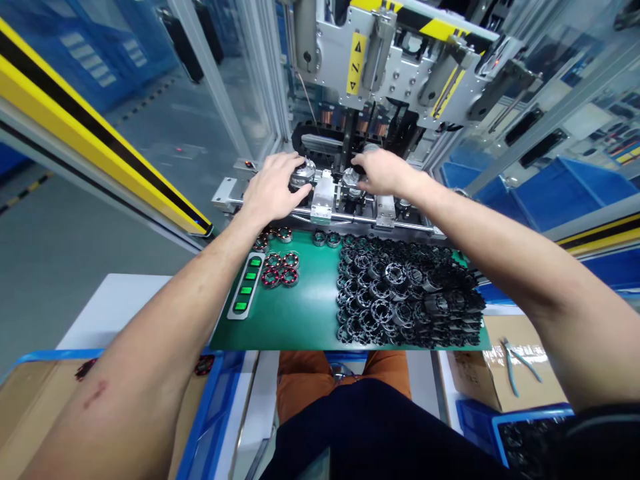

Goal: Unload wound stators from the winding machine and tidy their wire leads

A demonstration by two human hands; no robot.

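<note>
My left hand [274, 188] reaches to the machine's front, its thumb and fingers curved around a round metal fixture [304, 173]. Any loose part inside that grip is hidden. To the right, my right hand [383, 172] has its thumb and fingers bent at a second round metal fixture [352, 179]; what lies between them is too small and dark to make out. A metal block [324, 197] sits between the two fixtures. On the green work surface [313, 307] below lie several copper-wound stators [281, 269] and a large stack of bare stator cores [395, 293].
A panel with green buttons [247, 287] lies at the left of the surface. Overhead hangs the machine head [380, 60]. Yellow-black light curtains [115, 133] flank the opening. Pliers [515, 363] rest on a cardboard box [537, 333] at right; a blue bin [210, 413] stands at left.
</note>
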